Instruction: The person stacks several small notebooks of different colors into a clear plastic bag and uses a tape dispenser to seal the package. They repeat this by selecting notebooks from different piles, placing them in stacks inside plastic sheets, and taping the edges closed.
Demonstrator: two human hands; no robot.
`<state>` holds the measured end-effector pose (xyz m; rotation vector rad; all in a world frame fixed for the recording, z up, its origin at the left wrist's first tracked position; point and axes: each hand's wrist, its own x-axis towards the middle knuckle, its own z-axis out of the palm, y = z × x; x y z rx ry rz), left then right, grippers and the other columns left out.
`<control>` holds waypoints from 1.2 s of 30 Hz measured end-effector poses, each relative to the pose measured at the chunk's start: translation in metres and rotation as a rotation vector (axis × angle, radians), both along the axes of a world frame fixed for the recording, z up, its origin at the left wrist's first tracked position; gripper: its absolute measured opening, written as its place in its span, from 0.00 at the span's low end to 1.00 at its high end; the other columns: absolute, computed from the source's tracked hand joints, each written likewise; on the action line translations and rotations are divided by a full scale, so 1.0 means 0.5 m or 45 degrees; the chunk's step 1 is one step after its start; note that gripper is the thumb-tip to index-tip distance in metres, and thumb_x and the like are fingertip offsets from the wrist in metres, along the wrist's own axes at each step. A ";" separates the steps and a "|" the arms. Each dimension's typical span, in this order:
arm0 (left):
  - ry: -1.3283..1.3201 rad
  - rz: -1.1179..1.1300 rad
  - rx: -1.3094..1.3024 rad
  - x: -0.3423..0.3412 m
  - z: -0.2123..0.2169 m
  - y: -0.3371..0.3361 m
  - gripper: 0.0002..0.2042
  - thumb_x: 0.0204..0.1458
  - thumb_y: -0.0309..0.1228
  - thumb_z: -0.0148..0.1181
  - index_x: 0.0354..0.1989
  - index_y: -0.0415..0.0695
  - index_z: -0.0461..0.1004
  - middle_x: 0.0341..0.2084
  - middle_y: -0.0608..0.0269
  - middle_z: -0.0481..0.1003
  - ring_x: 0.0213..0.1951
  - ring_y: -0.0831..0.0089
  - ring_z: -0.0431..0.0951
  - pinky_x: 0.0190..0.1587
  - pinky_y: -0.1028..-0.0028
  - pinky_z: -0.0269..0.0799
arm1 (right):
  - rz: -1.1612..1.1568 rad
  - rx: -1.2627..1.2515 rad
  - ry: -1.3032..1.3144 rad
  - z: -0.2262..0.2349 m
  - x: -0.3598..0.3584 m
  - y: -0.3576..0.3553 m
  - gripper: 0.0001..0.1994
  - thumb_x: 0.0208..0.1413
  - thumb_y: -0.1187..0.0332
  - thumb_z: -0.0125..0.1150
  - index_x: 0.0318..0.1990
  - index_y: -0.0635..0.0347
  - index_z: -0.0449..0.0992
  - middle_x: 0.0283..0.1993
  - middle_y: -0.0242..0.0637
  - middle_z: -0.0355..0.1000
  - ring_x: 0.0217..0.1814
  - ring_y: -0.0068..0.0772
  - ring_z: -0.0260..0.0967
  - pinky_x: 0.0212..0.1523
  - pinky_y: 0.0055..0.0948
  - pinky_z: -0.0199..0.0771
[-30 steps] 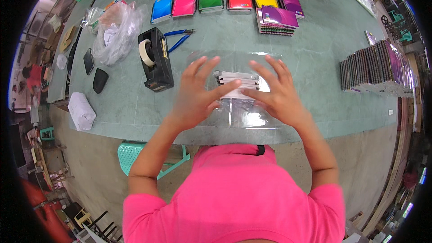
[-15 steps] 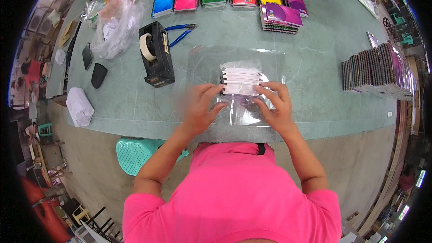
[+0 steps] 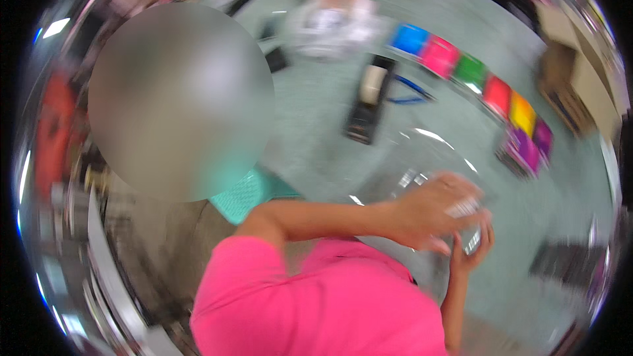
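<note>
A stack of small notebooks (image 3: 463, 208), its white page edges partly showing, lies on a clear plastic sheet (image 3: 432, 151) near the table's front edge. My left hand (image 3: 428, 207) reaches across the stack, thumb on the near side and fingers over the top, and covers most of it. At the right end my right hand (image 3: 473, 250) has its thumb and fingers around the stack. Motion blurs both hands and the plastic, so the exact finger contact is unclear.
Beyond the plastic stand a black tape dispenser (image 3: 371, 100) and blue-handled pliers (image 3: 412, 91). A row of coloured notebooks (image 3: 469, 71) runs toward a cardboard box (image 3: 566, 89). A dark notebook pile (image 3: 568, 262) sits right, a plastic bag (image 3: 333, 23) farther back, a green stool (image 3: 244, 199) below.
The head view has turned and blurred. My left hand has moved from the stack's left end over its top; my right hand stays at the right end.
</note>
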<state>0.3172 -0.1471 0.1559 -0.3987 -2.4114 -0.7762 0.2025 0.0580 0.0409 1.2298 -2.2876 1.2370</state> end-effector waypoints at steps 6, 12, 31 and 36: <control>-0.340 -0.357 -0.295 -0.040 -0.029 0.056 0.13 0.35 0.37 0.62 0.26 0.41 0.70 0.23 0.60 0.72 0.33 0.59 0.72 0.39 0.64 0.64 | 0.327 -0.049 0.348 0.020 -0.040 -0.033 0.18 0.49 0.63 0.62 0.45 0.64 0.71 0.49 0.41 0.68 0.54 0.45 0.62 0.56 0.44 0.60; -0.260 0.066 -0.104 0.028 -0.013 -0.055 0.14 0.34 0.33 0.64 0.31 0.43 0.71 0.33 0.60 0.71 0.41 0.61 0.69 0.40 0.65 0.65 | 0.385 0.201 0.371 0.051 -0.022 -0.046 0.11 0.47 0.70 0.60 0.40 0.60 0.74 0.42 0.38 0.70 0.50 0.43 0.65 0.52 0.43 0.61; -0.097 -0.005 -0.023 -0.057 -0.127 -0.039 0.12 0.39 0.30 0.64 0.32 0.43 0.73 0.28 0.64 0.70 0.34 0.63 0.70 0.36 0.67 0.65 | 0.442 0.305 -0.751 0.185 -0.029 -0.079 0.25 0.41 0.77 0.66 0.51 0.56 0.72 0.35 0.39 0.71 0.37 0.31 0.68 0.39 0.28 0.68; -0.278 -0.046 0.207 -0.078 -0.119 -0.050 0.19 0.33 0.32 0.70 0.35 0.42 0.71 0.32 0.61 0.70 0.33 0.62 0.70 0.34 0.67 0.65 | 0.235 0.124 -0.365 0.146 -0.046 -0.062 0.32 0.38 0.71 0.69 0.56 0.53 0.66 0.43 0.41 0.68 0.43 0.40 0.66 0.41 0.34 0.70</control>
